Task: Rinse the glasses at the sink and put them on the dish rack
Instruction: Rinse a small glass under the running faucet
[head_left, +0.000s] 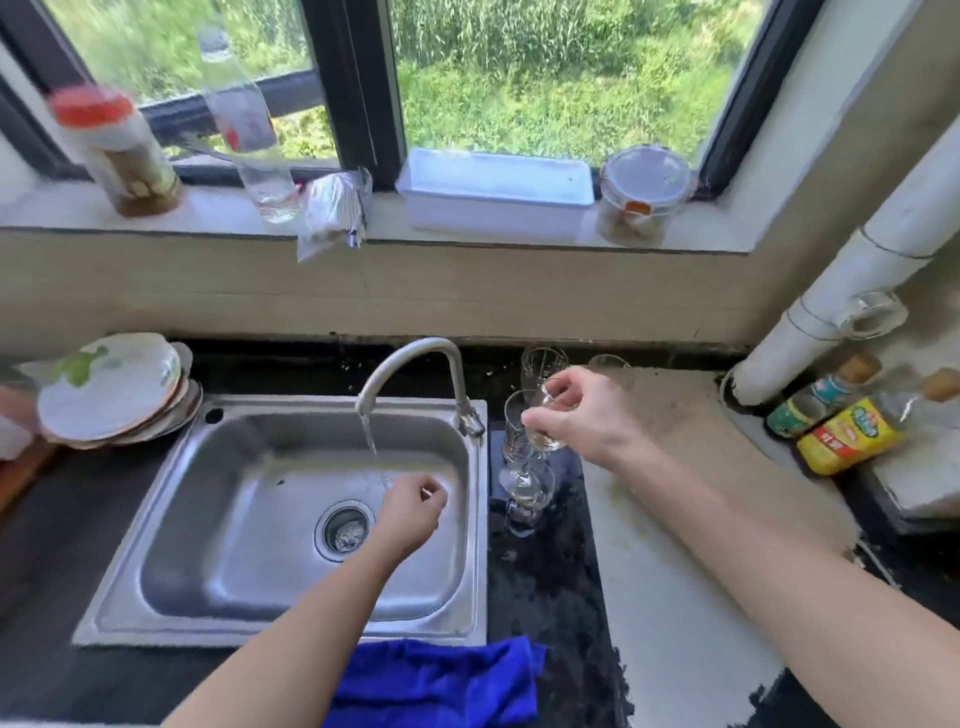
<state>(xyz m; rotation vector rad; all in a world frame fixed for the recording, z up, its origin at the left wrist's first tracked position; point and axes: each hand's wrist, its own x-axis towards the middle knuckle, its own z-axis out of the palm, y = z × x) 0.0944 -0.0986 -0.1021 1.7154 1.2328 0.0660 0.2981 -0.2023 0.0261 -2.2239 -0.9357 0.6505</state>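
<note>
- A small clear glass (551, 418) is pinched at its rim by the curled thumb and fingers of the right hand (579, 410). It is held over the dark counter (540, 571), just right of the sink (156, 519).
- A stemmed glass (517, 431) is seen just left of that grip, and a tall glass (543, 364) just behind it.
- The left hand (410, 512) is held inside the sink with its fingers curled, at the foot of the water stream (370, 436) from the tap (410, 358).
- A faint clear shape is seen at its fingertips; whether anything is gripped cannot be told.
</note>
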